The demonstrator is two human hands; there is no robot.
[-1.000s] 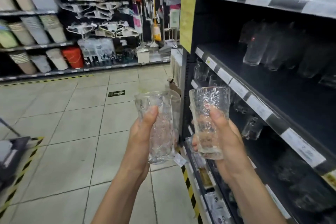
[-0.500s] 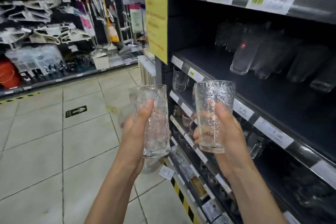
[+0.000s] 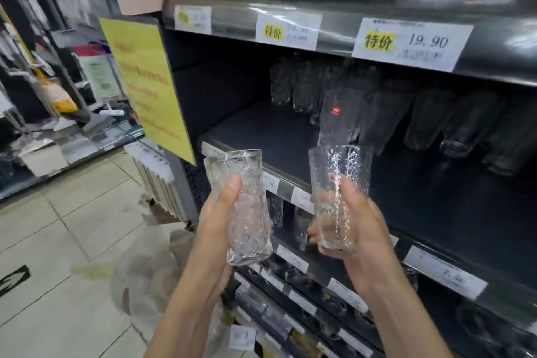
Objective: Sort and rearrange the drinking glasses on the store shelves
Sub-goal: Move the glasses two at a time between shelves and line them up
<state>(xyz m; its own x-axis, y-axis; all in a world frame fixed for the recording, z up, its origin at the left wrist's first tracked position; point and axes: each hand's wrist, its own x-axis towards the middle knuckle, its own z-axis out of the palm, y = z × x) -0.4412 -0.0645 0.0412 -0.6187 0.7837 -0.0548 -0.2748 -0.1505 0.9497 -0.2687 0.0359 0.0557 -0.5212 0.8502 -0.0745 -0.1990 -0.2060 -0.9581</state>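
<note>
While the left hand [image 3: 219, 224] is curling around a wavy glass [image 3: 247, 212], the right hand [image 3: 363, 238] is gripping a dimpled glass [image 3: 338, 183], both upright before the shelf edge [image 3: 286, 189]; the dark shelf [image 3: 261, 131] is showing free room before the standing glasses [image 3: 302, 90].

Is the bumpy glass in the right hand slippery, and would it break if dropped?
Probably not very slippery: the glass has a dimpled surface and the right hand wraps it. It looks like clear stiff glass, so it would likely shatter on the tiled floor. Tall and narrow, it may tip if nudged.
</note>
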